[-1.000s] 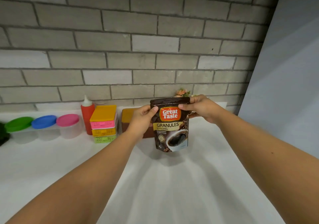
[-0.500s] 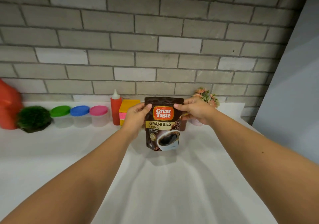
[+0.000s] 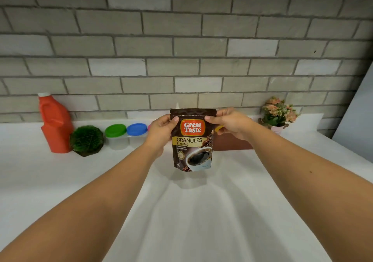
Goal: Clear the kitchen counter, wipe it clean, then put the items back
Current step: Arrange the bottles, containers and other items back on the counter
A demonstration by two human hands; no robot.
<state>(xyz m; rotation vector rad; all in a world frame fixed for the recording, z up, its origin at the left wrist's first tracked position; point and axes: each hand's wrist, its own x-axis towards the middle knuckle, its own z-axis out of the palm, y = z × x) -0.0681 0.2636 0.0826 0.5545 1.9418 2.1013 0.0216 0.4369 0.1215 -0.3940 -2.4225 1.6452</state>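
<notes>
Both hands [image 3: 161, 132] [image 3: 230, 123] hold coffee pouch [image 3: 192, 140] upright, label facing camera.

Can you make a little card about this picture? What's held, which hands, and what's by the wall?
held: coffee pouch, upright
left hand: pinches its top left corner
right hand: pinches its top right corner
wall, left side: orange bottle, round green plant, green-lidded tub, blue-lidded tub
wall, right side: pink flowers
surface: white counter
</notes>
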